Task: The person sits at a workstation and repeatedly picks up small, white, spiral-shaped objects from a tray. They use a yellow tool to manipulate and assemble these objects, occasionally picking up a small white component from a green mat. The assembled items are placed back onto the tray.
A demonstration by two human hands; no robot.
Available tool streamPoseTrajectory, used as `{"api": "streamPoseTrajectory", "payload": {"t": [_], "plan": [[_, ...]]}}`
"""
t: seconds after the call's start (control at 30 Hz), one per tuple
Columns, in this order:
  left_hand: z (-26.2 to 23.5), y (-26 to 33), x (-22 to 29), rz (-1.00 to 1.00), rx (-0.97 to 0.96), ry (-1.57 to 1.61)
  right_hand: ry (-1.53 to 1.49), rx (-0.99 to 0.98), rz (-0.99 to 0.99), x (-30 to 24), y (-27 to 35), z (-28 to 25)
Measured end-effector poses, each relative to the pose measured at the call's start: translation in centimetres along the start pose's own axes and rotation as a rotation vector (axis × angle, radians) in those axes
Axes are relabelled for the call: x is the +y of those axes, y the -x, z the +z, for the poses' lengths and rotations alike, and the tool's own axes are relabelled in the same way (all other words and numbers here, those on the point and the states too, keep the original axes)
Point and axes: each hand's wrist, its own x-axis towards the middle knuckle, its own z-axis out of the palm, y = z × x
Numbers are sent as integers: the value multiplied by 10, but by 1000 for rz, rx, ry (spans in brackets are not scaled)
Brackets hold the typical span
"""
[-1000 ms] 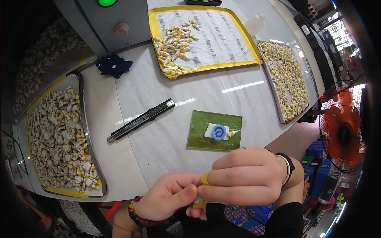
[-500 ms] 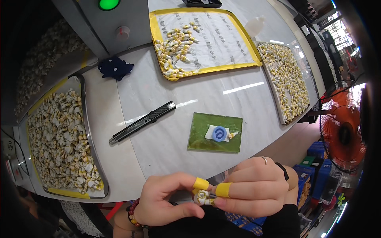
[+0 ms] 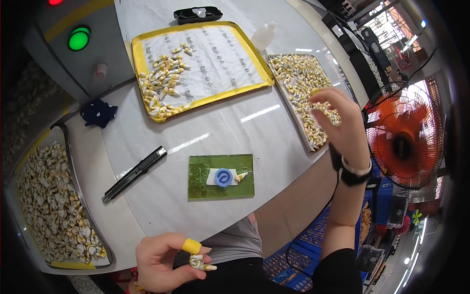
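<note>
My left hand [image 3: 161, 259], low in front of me, pinches a small white-and-yellow moulded piece [image 3: 198, 262] between its fingers; yellow tape wraps one finger. The piece has a curled top and a pointed end sticking out to the right. Over the right-hand tray [image 3: 295, 105] of small yellow-and-white cone-shaped pieces [image 3: 313, 73] hovers my right hand [image 3: 345, 122]. Its thumb and taped forefinger are apart, and nothing shows between them. On the table nearer me lies a green glass plate [image 3: 200, 188] with a blue spiral-marked disc [image 3: 223, 177] and one small cone piece [image 3: 242, 176].
A black utility knife [image 3: 134, 175] lies left of the plate. At the far side are a yellow-edged tray [image 3: 230, 61], a white bottle [image 3: 264, 35] and a black case [image 3: 197, 15]. The left tray [image 3: 81, 196] is heaped with moulded pieces. An orange fan [image 3: 404, 139] stands at right.
My right hand has left the piece at my lap and moved up and right to the right-hand tray. My left hand still holds the piece. The whole view has shifted.
</note>
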Motion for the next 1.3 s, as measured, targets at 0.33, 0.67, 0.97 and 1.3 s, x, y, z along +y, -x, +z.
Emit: {"api": "streamPoseTrajectory", "payload": {"t": [0.33, 0.67, 0.97, 1.3], "plan": [[-2, 6, 1, -14, -10, 38, -139, -283, 251, 78, 8, 31], [-3, 12, -2, 85, 2, 70, -210, 49, 7, 28, 5, 27], [-6, 8, -1, 162, -39, 54, -402, -268, -391, -79, 14, 61], [-16, 11, -10, 60, 8, 104, -391, -309, -402, -87, 14, 73]]}}
